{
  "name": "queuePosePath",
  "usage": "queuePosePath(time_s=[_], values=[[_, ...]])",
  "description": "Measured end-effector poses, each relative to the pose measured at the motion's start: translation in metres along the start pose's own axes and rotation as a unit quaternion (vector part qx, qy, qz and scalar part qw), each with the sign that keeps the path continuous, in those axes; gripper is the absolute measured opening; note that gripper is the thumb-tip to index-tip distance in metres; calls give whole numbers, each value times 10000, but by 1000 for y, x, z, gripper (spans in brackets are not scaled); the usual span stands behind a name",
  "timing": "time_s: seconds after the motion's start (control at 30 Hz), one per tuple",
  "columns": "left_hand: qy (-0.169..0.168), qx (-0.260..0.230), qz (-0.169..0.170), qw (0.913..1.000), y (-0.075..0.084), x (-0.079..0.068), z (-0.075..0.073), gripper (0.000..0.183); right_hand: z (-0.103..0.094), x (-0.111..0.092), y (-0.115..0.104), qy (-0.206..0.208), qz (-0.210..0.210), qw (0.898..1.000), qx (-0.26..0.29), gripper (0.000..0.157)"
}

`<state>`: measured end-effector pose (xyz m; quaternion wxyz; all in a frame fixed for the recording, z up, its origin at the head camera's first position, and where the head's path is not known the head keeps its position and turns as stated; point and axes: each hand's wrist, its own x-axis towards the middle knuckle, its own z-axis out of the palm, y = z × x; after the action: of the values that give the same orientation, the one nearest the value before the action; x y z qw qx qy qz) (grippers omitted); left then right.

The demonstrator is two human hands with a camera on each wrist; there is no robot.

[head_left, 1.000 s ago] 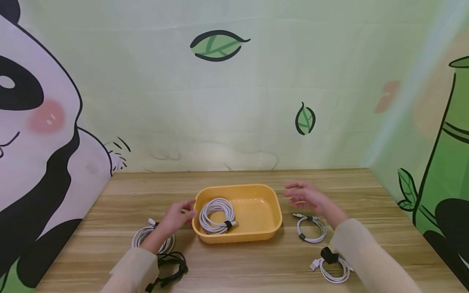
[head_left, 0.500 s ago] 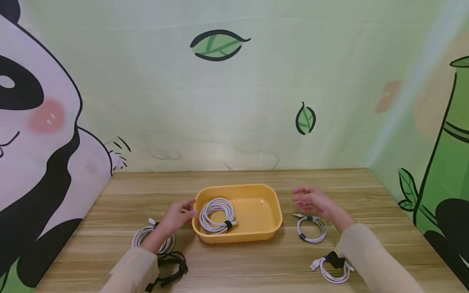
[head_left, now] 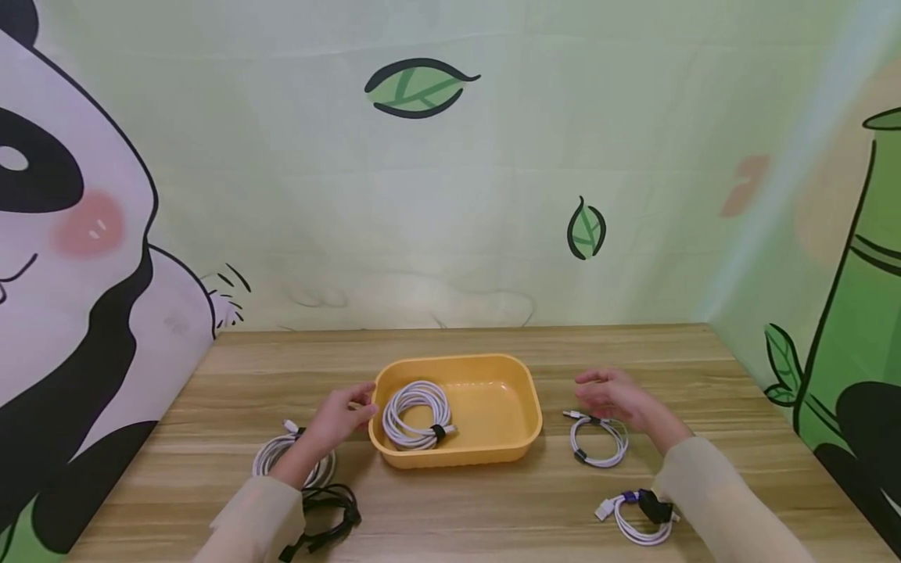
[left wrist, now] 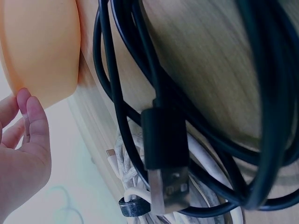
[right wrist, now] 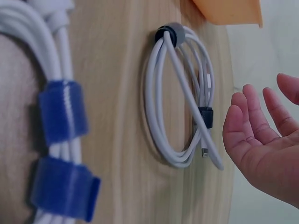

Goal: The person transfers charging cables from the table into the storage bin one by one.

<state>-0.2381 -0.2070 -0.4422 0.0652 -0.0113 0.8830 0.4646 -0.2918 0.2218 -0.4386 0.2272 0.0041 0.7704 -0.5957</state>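
A shallow yellow plastic basket [head_left: 493, 422] sits mid-table, holding a thick coiled white cable [head_left: 415, 414] in its left half. My left hand [head_left: 338, 418] grips the basket's left rim, thumb and fingers at the edge; the wrist view shows its fingertips [left wrist: 35, 109] against the basket's end. Right of the basket, my right hand [head_left: 615, 399] hovers with fingers loosely bent and nothing in them. Just below it lies a thin coiled white USB cable [head_left: 605, 461] with dark straps. Nearer the front is another white cable [head_left: 644, 536] with blue straps [right wrist: 63, 114].
Under and beside my left forearm lie a coiled grey-white cable [head_left: 271, 453] and a coiled black USB cable [head_left: 345, 528]. The wooden table [head_left: 464, 516] ends at a backdrop [head_left: 493, 195] printed with a panda and leaves. A black piece [head_left: 656, 508] shows beside my right cuff.
My right hand has drawn away from the basket, moving right and slightly toward me, and its fingers have bent more. The left hand, basket and cables stay put.
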Motion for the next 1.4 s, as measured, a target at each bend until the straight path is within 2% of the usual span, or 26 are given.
queuePosePath(time_s=[0.47,1.13,1.4], values=[[25,-9,-8,10000,0,-1,0,44,-6,0,11,93,-156,9998,109,46],[24,-38,9,10000,1,-1,0,44,-7,-1,19,266,-147,9988,-390,48],[-47,-103,33,9999,4,-4,-2,44,-8,-3,26,91,-477,9958,-774,46]])
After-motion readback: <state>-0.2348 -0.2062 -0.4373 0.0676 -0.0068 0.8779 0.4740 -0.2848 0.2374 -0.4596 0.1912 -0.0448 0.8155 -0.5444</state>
